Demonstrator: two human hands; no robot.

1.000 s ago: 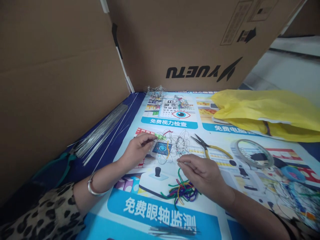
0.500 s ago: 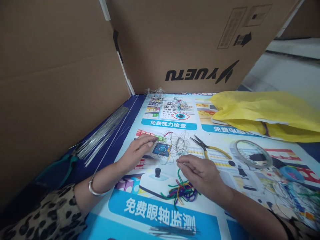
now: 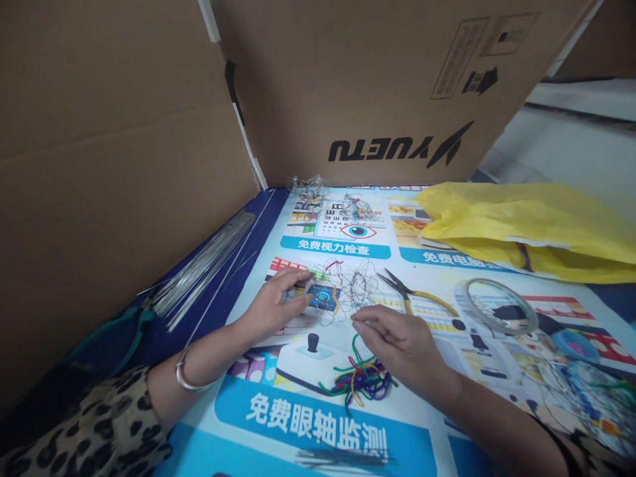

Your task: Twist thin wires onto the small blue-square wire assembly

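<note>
A tangled figure of thin bent wire (image 3: 356, 286), with small red and orange coloured bits, lies on the printed sheet between my hands. My left hand (image 3: 271, 301) grips its left edge, the thumb lower and the fingers curved above. At its lower right, my right hand (image 3: 405, 341) is closed in a pinch on a thin wire at the fingertips; the wire itself is barely visible. Just beyond the right hand lie long-nose pliers (image 3: 405, 291) with yellow handles, jaws parted. A bundle of coloured cords (image 3: 360, 381) rests below the wire figure, close to my right hand.
Cardboard walls (image 3: 348, 86) stand at the back and left. Long straight wires (image 3: 206, 268) and teal-handled pliers (image 3: 134, 334) lie left. Right are a tape roll (image 3: 499, 305), a yellow bag (image 3: 521, 218) and a wire heap (image 3: 591, 397). Short dark wires (image 3: 342, 457) lie in front.
My left thumb has moved down, away from the fingers, at the wire figure's left edge. My right hand keeps its pinch and has barely shifted.
</note>
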